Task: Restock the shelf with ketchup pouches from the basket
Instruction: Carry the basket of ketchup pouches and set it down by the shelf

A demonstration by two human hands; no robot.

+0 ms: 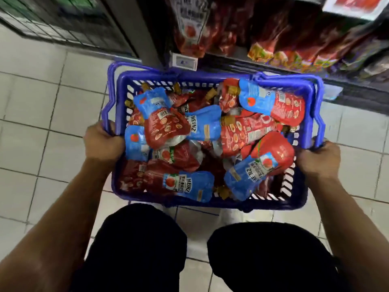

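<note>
A blue plastic basket [210, 77] hangs in front of my knees, above the tiled floor. It is piled with several red and blue ketchup pouches [166, 123], lying at all angles. My left hand [104, 142] grips the basket's left handle and rim. My right hand [319, 158] grips the right handle. Just beyond the basket is a low shelf [273, 67] holding more red ketchup pouches [190, 30], standing upright in rows.
A price tag [184, 61] sits on the shelf edge above the basket's far rim. A dark wire rack [63, 22] stands at the upper left. Pale floor tiles [31, 123] lie on both sides. My dark-trousered legs [136, 249] fill the bottom.
</note>
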